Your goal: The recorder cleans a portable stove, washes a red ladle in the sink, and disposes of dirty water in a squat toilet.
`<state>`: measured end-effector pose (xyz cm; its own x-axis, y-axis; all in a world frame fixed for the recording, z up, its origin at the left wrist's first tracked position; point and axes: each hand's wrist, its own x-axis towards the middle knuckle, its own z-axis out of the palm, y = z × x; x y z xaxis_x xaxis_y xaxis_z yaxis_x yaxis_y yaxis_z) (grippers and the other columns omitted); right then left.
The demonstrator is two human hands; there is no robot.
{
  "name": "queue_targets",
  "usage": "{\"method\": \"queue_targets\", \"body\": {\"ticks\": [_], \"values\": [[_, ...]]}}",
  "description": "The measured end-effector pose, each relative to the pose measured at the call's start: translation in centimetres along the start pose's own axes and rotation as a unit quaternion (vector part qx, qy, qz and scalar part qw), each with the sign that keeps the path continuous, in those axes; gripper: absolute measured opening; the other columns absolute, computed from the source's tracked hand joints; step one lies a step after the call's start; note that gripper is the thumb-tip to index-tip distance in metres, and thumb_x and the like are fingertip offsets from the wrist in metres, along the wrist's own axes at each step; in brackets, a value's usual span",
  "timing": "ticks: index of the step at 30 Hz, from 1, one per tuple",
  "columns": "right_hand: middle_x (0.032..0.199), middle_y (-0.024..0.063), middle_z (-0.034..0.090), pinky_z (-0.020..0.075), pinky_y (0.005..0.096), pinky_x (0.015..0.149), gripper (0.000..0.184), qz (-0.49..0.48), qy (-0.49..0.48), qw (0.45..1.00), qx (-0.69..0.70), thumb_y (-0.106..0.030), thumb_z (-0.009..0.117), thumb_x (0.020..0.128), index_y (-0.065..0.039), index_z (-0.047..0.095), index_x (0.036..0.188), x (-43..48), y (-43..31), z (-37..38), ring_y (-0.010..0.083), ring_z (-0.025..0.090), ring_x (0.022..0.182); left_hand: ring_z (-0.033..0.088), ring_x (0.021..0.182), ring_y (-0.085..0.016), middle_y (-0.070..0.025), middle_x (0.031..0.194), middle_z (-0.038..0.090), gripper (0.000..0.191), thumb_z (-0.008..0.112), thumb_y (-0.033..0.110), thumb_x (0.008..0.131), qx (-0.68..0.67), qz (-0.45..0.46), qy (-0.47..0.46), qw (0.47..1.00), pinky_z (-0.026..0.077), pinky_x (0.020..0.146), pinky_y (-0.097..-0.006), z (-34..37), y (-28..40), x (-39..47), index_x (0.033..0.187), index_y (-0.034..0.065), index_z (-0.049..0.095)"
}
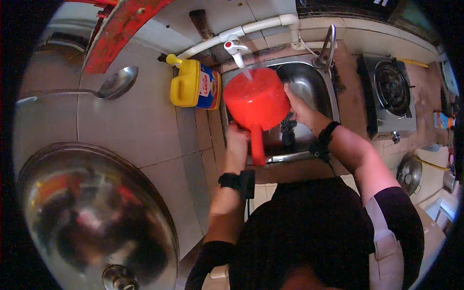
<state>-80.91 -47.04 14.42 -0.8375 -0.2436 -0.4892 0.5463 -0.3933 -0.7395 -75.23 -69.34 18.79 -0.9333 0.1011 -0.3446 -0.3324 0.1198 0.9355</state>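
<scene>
A red plastic dipper is held over the stainless steel sink, its handle pointing back towards my body. Water runs from a white plastic tap with a red button into the dipper. My right hand grips the dipper's right side, the fingers partly hidden behind its wall. On the near left, my left hand supports the dipper from below beside the handle; its fingers are mostly out of sight under it.
Left of the sink stands a yellow detergent jug. A large metal lid and a metal ladle lie on the tiled counter at left. Right of the sink are a curved metal faucet and a gas stove.
</scene>
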Motion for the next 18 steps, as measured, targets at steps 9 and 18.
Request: {"method": "queue_targets", "body": {"ticks": [9,18], "values": [[0.12,0.0088,0.052,0.0408,0.0434,0.091,0.043,0.036,-0.158,0.947,0.277,-0.032,0.047,0.089,-0.004,0.044,0.121,0.7,-1.9,2.5,0.0251,0.05,0.11,0.049,0.108,-0.026,-0.0092,0.12,0.05,0.043,0.036,0.038,0.089,-0.542,-0.173,0.077,0.819,0.038,0.092,-0.0462,1.3,-2.4,2.9,0.119,0.0088,0.046],[0.088,0.0143,0.062,0.0465,0.039,0.07,0.03,-0.157,-0.065,0.959,-0.226,-0.019,0.056,0.082,0.001,0.052,0.103,0.7,-2.5,5.0,0.0253,0.061,0.077,0.046,0.112,-0.023,-0.0071,0.128,0.044,0.061,0.037,0.056,0.086,-0.337,-0.102,0.094,0.931,0.036,0.092,-0.0442,3.6,1.1,3.0,0.123,0.0089,0.041]]}}
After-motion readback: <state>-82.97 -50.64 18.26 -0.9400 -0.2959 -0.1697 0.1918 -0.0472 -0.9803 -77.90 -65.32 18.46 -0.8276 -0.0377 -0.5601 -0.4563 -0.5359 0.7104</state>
